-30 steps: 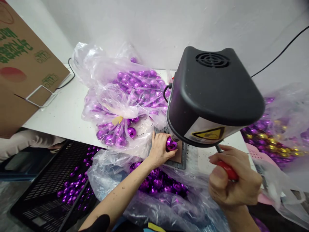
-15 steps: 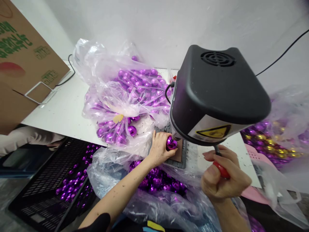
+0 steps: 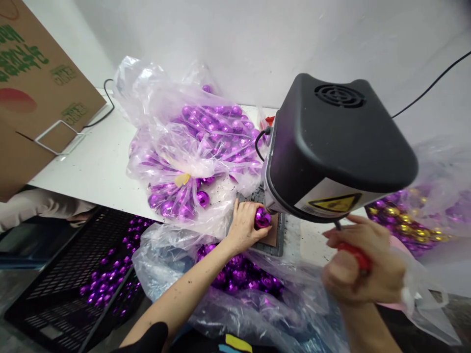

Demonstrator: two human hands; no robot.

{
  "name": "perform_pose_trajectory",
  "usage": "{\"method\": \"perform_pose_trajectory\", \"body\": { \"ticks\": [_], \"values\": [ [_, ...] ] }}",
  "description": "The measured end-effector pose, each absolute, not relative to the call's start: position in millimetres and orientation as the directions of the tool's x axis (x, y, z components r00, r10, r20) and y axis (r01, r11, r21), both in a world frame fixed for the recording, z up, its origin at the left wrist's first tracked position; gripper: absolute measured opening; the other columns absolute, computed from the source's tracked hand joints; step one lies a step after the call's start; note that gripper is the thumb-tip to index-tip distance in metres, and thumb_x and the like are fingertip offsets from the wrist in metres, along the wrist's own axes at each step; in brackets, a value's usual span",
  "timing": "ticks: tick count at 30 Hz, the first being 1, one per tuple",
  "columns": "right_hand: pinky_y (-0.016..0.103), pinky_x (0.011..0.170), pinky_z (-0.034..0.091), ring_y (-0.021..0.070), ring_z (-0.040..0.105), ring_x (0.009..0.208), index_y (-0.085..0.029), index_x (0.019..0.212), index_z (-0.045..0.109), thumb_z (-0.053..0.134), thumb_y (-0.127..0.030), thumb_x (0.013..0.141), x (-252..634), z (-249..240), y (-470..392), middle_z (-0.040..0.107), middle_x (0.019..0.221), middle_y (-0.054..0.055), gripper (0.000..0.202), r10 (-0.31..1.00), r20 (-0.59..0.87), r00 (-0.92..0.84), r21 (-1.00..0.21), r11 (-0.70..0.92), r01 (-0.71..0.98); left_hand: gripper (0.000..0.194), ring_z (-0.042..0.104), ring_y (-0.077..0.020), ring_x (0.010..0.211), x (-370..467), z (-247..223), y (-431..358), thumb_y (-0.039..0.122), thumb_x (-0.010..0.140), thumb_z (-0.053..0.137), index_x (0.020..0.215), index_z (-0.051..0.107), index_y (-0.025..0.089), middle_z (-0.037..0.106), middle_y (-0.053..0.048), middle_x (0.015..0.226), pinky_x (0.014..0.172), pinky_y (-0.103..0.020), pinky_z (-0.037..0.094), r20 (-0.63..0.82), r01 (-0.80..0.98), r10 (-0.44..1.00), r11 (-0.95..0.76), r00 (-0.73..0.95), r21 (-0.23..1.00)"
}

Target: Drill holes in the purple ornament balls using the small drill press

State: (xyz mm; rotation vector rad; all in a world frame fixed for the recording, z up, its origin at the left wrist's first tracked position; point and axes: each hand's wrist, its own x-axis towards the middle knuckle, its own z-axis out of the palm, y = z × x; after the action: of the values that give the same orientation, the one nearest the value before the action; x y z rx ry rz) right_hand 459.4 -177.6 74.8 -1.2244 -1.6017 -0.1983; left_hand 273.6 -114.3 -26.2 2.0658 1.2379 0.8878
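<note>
My left hand (image 3: 246, 223) is closed around a shiny purple disco ball ornament (image 3: 262, 217), holding it over the grey base plate (image 3: 278, 241) beneath the machine. Above and to the right looms the black machine head (image 3: 342, 147), with a yellow warning label on its lower front. Right of the machine, my right hand (image 3: 364, 264) grips the red handle (image 3: 355, 256) of a lever. The machine's working tip beside the ball is mostly hidden by its housing. Many more purple ornaments (image 3: 239, 277) lie in an open plastic bag just below my left forearm.
A clear bag (image 3: 191, 162) of purple balls rests on the white table (image 3: 91, 169). A cardboard box (image 3: 44, 108) stands left. A black crate (image 3: 40, 294) with purple balls is below, near another person's leg (image 3: 44, 211). Purple and gold balls (image 3: 408, 220) sit at the right.
My right hand has moved right and slightly up with the red handle. My left hand still holds the ball in nearly the same place. The view has shifted slightly.
</note>
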Motion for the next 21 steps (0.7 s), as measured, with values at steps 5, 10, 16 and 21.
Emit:
{"method": "perform_pose_trajectory", "body": {
  "ticks": [5, 10, 16, 21],
  "values": [
    [0.023, 0.053, 0.039, 0.0077, 0.051, 0.054, -0.015, 0.088, 0.068, 0.056, -0.049, 0.092, 462.9, 144.8, -141.0, 0.054, 0.062, -0.002, 0.036, 0.58, 0.739, 0.342, -0.585, 0.303, 0.752, 0.045, 0.055, -0.0291, 0.118, 271.6, -21.2, -117.4, 0.029, 0.081, 0.075, 0.121, 0.055, 0.021, 0.063, -0.008, 0.119, 0.122, -0.061, 0.016, 0.242, 0.523, 0.905, -0.402, 0.349, 0.751],
    [0.018, 0.047, 0.029, 0.0033, 0.038, 0.051, -0.013, 0.078, 0.061, 0.057, -0.055, 0.091, 462.8, 159.6, -111.1, 0.045, 0.058, -0.004, 0.044, 0.613, 0.708, 0.352, -0.669, 0.422, 0.612, 0.053, 0.055, -0.0258, 0.117, 233.8, -0.6, -158.3, 0.027, 0.085, 0.074, 0.131, 0.048, 0.022, 0.059, -0.009, 0.124, 0.108, -0.046, 0.044, 0.216, 0.455, 0.867, -0.43, 0.45, 0.779],
    [0.021, 0.05, 0.028, 0.0041, 0.044, 0.051, -0.014, 0.08, 0.062, 0.057, -0.041, 0.09, 466.3, 149.2, -103.2, 0.043, 0.056, -0.005, 0.029, 0.599, 0.689, 0.409, -0.694, 0.382, 0.61, 0.091, 0.052, -0.0323, 0.125, 195.9, 6.8, -209.8, 0.045, 0.078, 0.082, 0.152, 0.032, 0.023, 0.052, -0.015, 0.139, 0.103, -0.05, 0.049, 0.079, 0.592, 0.823, -0.468, 0.563, 0.656],
    [0.021, 0.048, 0.025, 0.0054, 0.042, 0.05, -0.015, 0.074, 0.059, 0.056, -0.044, 0.088, 465.2, 153.6, -98.4, 0.04, 0.056, -0.004, 0.033, 0.599, 0.683, 0.419, -0.702, 0.376, 0.605, 0.045, 0.055, -0.0286, 0.121, 170.3, 17.3, -155.6, 0.038, 0.099, 0.056, 0.14, 0.05, 0.02, 0.06, -0.014, 0.133, 0.101, -0.048, 0.049, 0.247, 0.708, 0.866, -0.499, 0.436, 0.501]
  ]
}}
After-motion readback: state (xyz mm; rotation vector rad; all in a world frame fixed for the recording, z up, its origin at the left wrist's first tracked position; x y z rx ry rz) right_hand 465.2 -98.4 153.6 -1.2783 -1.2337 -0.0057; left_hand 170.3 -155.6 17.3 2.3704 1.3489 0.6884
